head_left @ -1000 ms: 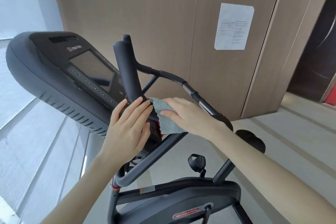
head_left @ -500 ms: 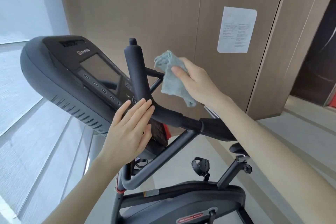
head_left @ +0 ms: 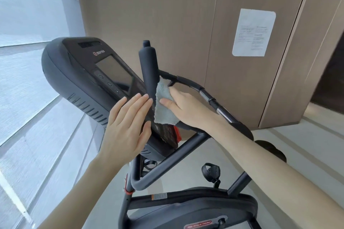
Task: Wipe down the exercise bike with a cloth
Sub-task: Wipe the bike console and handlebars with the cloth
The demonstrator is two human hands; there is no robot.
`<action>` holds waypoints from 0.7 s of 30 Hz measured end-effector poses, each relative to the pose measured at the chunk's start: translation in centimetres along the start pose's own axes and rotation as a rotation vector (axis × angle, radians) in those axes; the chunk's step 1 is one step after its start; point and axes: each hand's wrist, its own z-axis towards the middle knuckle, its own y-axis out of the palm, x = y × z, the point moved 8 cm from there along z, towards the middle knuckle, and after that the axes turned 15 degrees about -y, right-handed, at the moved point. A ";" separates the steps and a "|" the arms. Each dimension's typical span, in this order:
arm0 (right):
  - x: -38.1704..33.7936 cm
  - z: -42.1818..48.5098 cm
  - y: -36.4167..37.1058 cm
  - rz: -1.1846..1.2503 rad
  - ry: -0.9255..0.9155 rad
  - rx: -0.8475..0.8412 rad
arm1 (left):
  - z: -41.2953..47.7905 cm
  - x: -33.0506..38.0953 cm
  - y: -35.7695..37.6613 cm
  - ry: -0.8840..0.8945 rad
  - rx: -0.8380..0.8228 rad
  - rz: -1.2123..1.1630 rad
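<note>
Cloth (head_left: 164,106) against the lower part of the upright grip (head_left: 149,69), on its 3 o'clock side, loose end hanging toward 6. Held by the right hand (head_left: 188,111), reaching in from 4 o'clock; thumb and fingers (head_left: 167,102) bent onto the fabric, pinching it to the bar. Long axis of the grip close to 12-to-6, top leaning slightly toward 11. Bare grip above the cloth, so probably a stroke up toward 12 along that line. Left hand (head_left: 126,128) at 8 o'clock of the cloth, flat, fingers straight and side by side, tips at the grip's 9 o'clock side and apparently touching it. Nothing held there; likely steadying. Right hand plainly nearer the cloth. Console (head_left: 83,72) off at 10 o'clock, partly under the left palm. Rest of the bike (head_left: 167,156) below at 6. Paper sheet (head_left: 254,32) on the wall at 2.
</note>
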 end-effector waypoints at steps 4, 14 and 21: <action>-0.5 -2.8 -0.5 -0.345 -0.128 -0.143 | -0.3 1.1 0.6 0.006 -0.017 -0.018; -1.9 -6.3 -3.3 -0.691 -0.130 -0.022 | -1.1 1.8 2.3 0.000 -0.102 0.056; -1.6 -6.4 0.9 -0.706 -0.149 -0.003 | -1.6 1.4 1.5 -0.064 -0.075 -0.011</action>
